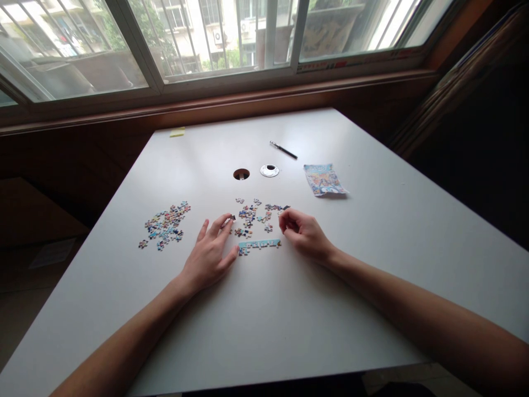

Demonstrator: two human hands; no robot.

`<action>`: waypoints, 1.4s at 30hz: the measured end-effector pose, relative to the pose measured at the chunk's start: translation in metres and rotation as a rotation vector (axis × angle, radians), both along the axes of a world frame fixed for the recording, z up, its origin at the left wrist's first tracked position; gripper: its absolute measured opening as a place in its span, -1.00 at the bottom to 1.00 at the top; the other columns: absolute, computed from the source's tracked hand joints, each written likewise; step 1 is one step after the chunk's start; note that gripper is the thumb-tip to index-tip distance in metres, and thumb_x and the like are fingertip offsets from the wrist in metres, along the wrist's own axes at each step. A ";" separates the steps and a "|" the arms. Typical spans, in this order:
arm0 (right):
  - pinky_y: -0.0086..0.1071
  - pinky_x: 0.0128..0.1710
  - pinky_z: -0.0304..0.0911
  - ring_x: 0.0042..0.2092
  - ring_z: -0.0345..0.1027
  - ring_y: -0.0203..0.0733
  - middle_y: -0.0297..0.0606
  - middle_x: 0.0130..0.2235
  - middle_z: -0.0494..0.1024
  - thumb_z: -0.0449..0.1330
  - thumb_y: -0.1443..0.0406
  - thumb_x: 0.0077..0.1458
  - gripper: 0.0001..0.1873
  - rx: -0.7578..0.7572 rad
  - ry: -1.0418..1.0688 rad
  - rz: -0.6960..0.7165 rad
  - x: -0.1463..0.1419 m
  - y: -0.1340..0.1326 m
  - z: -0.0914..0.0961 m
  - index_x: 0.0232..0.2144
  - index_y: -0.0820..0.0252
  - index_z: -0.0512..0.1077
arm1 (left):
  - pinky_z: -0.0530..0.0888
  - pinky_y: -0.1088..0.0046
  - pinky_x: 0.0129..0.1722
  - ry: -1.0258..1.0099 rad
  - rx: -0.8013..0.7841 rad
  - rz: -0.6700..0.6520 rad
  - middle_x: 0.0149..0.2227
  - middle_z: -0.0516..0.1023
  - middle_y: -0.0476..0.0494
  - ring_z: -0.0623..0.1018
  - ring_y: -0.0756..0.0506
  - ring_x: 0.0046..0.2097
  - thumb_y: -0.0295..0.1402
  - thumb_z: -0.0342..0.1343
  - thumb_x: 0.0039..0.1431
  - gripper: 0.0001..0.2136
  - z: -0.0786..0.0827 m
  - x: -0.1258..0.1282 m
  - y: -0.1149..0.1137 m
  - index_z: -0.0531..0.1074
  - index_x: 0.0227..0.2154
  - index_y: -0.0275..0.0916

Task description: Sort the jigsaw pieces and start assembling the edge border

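Observation:
My left hand (209, 251) rests on the table with its fingers spread. Its fingertips are at a dark puzzle piece (232, 218), and its thumb tip is beside the left end of a joined strip of light-blue puzzle pieces (260, 243). My right hand (306, 231) is closed in a pinch just above the strip's right end. A dark puzzle piece (286, 208) shows at its fingers, which partly hide it. Between my hands, beyond the strip, lie loose puzzle pieces (248, 215) in small clusters.
A larger pile of loose puzzle pieces (165, 225) spreads to the left on the white table (264, 320). Farther back are a round cable hole (241, 175), its metal cover (269, 171), a black pen (284, 150) and a creased picture sheet (325, 180). Yellow tape (177, 132) marks the far-left corner.

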State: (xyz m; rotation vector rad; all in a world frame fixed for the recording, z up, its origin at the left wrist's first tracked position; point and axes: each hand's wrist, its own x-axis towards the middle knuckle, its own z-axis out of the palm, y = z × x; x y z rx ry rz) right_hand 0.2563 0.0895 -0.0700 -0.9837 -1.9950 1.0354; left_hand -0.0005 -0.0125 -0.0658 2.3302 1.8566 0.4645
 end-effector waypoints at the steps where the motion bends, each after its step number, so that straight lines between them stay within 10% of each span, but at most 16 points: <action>1: -0.41 -0.44 0.06 -0.46 0.12 -0.33 -0.41 -0.50 0.32 0.04 0.46 -0.13 -0.84 0.000 -0.003 0.000 0.000 0.000 0.000 -0.46 0.16 0.34 | -0.11 0.02 0.45 -0.012 0.002 -0.003 0.39 0.11 -0.28 0.19 -0.24 0.39 -0.21 -0.09 0.36 -0.44 0.000 0.000 0.000 0.08 0.37 -0.23; 12: -0.41 -0.43 0.06 -0.45 0.12 -0.32 -0.41 -0.49 0.33 0.05 0.45 -0.14 -0.84 -0.017 0.001 0.001 -0.001 0.000 0.001 -0.46 0.15 0.34 | -0.10 -0.08 0.43 0.063 0.005 -0.014 0.44 0.05 -0.23 0.02 -0.30 0.45 -0.20 -0.05 0.35 -0.48 -0.002 0.000 -0.002 0.18 0.33 -0.17; 23: -0.41 -0.44 0.05 -0.46 0.11 -0.32 -0.41 -0.50 0.32 0.05 0.45 -0.14 -0.85 -0.010 0.000 -0.002 -0.001 0.000 0.003 -0.46 0.16 0.33 | -0.02 -0.11 0.40 0.012 0.036 -0.009 0.29 0.22 -0.31 0.29 -0.31 0.28 -0.22 -0.05 0.35 -0.55 0.001 -0.001 -0.001 0.33 0.24 -0.22; 42: -0.42 -0.44 0.05 -0.47 0.11 -0.33 -0.41 -0.51 0.31 0.05 0.45 -0.15 -0.85 -0.011 0.000 -0.002 -0.001 -0.001 0.002 -0.47 0.15 0.33 | 0.56 0.35 -0.13 -0.433 0.308 -0.053 -0.17 0.51 -0.16 0.55 -0.07 -0.15 -0.48 0.07 0.30 -0.84 0.002 -0.006 -0.004 0.54 -0.22 -0.19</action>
